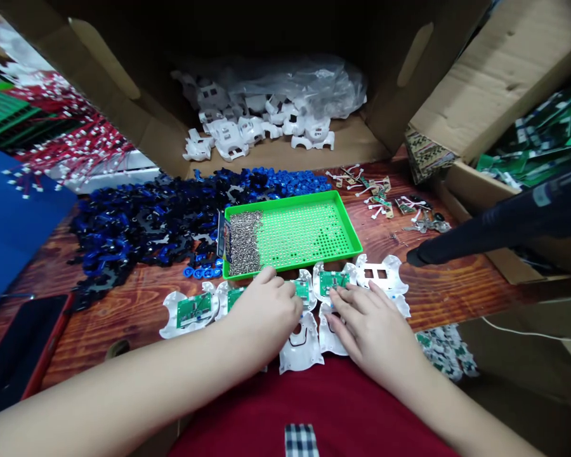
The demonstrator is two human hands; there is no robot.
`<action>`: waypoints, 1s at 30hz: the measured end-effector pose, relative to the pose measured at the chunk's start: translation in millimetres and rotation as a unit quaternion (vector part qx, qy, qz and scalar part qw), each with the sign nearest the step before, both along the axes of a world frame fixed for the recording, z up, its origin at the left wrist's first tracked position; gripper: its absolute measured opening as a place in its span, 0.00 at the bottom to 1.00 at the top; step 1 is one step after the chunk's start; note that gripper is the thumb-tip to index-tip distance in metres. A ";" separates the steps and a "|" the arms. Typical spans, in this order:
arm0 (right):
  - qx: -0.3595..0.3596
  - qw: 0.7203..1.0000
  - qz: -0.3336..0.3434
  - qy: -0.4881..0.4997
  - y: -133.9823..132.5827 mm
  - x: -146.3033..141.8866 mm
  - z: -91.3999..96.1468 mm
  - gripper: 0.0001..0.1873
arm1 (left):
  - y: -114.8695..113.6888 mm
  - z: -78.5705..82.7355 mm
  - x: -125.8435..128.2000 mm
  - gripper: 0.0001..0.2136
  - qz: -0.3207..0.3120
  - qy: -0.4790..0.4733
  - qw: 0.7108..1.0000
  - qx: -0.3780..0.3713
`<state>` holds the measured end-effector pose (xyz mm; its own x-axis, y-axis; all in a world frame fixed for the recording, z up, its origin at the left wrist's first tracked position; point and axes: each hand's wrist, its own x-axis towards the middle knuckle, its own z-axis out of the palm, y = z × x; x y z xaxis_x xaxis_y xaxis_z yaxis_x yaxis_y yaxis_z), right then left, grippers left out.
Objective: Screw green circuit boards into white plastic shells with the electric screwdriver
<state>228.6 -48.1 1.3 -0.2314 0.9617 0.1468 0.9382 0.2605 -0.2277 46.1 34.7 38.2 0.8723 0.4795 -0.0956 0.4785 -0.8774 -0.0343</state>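
Observation:
A row of white plastic shells lies along the near edge of the wooden table, several with small green circuit boards in them, such as the leftmost shell [189, 312]. My left hand [266, 311] rests palm down on the middle shells, fingers curled over a shell with a green board [302, 289]. My right hand [366, 320] lies flat beside it, its fingertips touching the green board of another shell [334, 281]. An empty white shell with two square holes [379, 274] sits at the row's right end. One more white shell [301, 346] lies between my wrists.
A green perforated tray [309, 231] with a heap of small screws [244, 241] stands just behind the shells. Blue and black parts [137, 228] are piled left. An open cardboard box [276, 133] holds more white shells. A black tool [499, 228] juts in from the right.

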 end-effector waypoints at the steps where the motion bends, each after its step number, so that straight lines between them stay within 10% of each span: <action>1: 0.002 1.000 -0.004 0.002 -0.6 -0.2 -0.5 0.17 | -0.4 0.6 -0.2 0.06 0.004 0.001 1.000 -0.001; 23: 0.028 0.998 -0.019 0.044 3.4 2.7 11.5 0.13 | -8.1 2.4 -2.8 0.01 0.051 0.018 0.998 -0.018; 30: -0.127 0.980 0.153 -0.018 58.0 -16.5 39.7 0.08 | -13.9 0.4 -8.9 0.04 0.065 -0.003 0.998 0.005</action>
<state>212.2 9.8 41.1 -0.5145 0.8515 -0.1011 0.8341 0.4696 -0.2894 37.2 20.9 38.6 0.8026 0.5903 -0.0855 0.5892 -0.8070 -0.0402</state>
